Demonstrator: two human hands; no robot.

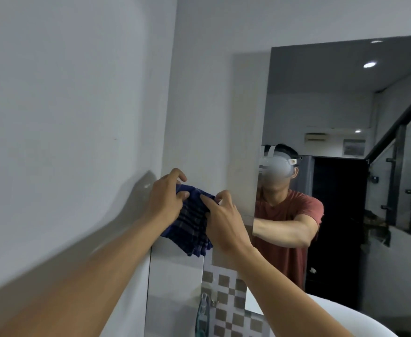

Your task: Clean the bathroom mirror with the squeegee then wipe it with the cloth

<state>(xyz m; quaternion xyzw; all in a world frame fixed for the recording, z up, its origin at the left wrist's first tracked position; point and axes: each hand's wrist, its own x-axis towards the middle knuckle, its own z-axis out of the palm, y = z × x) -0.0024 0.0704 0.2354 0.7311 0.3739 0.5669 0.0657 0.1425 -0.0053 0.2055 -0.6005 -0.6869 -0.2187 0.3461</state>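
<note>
A dark blue checked cloth (pixel 191 222) hangs folded against the wall, just left of the mirror (pixel 345 105). My left hand (pixel 166 198) grips its upper left part, fingers curled over the top edge. My right hand (pixel 223 220) pinches its upper right part and covers that side. The mirror fills the right of the view and reflects a person in a red shirt with an arm stretched toward the cloth. No squeegee is in view.
A plain grey wall (pixel 66 117) takes up the left. Below the cloth are checkered tiles (pixel 226 302) and a glass shelf bracket (pixel 203 310). The white curved rim of a basin (pixel 360 319) sits at the bottom right.
</note>
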